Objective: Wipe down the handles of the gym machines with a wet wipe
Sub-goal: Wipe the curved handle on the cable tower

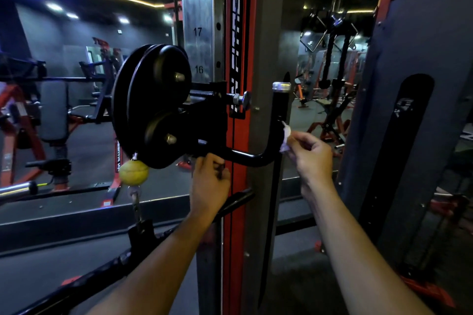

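Right hand (pixel 311 158) has its fingers pinched on a crumpled white wipe (pixel 285 137), pressed against the right edge of the black L-shaped handle (pixel 277 120), just above the bend. The handle's upright part ends in a chrome cap (pixel 281 86) with open air to its right. Left hand (pixel 210 179) sits under the horizontal run of the handle, fingers curled around something small and dark, can't tell what. The handle hangs off a carriage with black pulleys (pixel 153 105) on a red post (pixel 236 186), next to a steel strip (pixel 197 20) numbered 16 to 18. A yellow ball (pixel 133 172) dangles below the pulleys. A grey shroud (pixel 409 110) stands well right of the wipe, with a gap between.
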The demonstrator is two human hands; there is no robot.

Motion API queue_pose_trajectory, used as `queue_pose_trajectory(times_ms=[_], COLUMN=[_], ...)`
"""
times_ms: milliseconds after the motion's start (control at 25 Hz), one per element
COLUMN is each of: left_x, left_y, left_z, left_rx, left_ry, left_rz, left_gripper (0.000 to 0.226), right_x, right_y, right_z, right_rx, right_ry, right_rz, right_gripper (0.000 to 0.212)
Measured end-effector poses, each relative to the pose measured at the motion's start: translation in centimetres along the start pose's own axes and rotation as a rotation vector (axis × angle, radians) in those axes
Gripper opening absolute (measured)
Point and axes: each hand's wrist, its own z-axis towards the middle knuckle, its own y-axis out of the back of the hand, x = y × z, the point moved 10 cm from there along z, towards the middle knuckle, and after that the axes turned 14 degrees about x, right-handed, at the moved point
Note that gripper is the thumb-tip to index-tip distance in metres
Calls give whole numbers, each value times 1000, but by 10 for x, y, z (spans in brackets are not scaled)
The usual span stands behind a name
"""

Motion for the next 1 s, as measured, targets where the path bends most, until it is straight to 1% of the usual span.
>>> queue_pose_trajectory(times_ms=[80, 160, 280, 360, 440, 480, 520, 560, 600, 640, 720, 760, 800, 840, 880, 920, 960, 1000], left_x=[-32, -63, -95, -116, -128, -128, -126, -123, -121, -120, -120, -120, -121, -122, -123, -123, -122, -122], left_y=[6, 17, 34, 40, 39, 37, 35, 31, 28, 26, 25, 26, 26, 27, 27, 27, 27, 27], left_z=[8, 20, 36, 47, 65, 74, 81, 85, 86, 86, 85, 85, 85, 84, 83, 83, 82, 82], left_rx=[8, -12, -57, -76, -70, -63, -62, -62, -67, -74, -93, -101, -103, -99, -87, -75, -64, -57], left_ry=[-126, -221, -324, -389, -395, -379, -365, -361, -366, -371, -372, -369, -367, -372, -380, -387, -390, -391], left_rz=[42, 113, 230, 328, 443, 492, 534, 571, 594, 602, 591, 584, 576, 567, 560, 553, 547, 542], left_gripper=[29, 34, 53, 69, 79, 82, 85, 86, 86, 87, 86, 85, 85, 86, 86, 87, 88, 89], right_x=[29, 61, 109, 135, 148, 151, 152, 151, 148, 143, 119, 104, 91, 85, 88, 100, 118, 135], right_y=[-6, -18, -30, -47, -73, -83, -87, -86, -79, -69, -49, -42, -35, -29, -25, -22, -24, -33], right_z=[5, 6, 6, 13, 31, 41, 53, 67, 79, 88, 93, 88, 81, 72, 59, 46, 31, 19], right_rx=[-2, -9, -27, 20, 158, 233, 292, 337, 369, 390, 374, 331, 275, 218, 160, 94, 52, 63], right_ry=[144, 315, 601, 745, 795, 775, 707, 602, 477, 353, 146, 90, 81, 117, 206, 351, 537, 731], right_rz=[-264, -471, -603, -742, -944, -1029, -1080, -1095, -1055, -940, -568, -412, -339, -365, -462, -592, -707, -813], right_gripper=[13, 9, 8, 10, 16, 21, 26, 31, 36, 39, 40, 36, 29, 22, 17, 13, 10, 10])
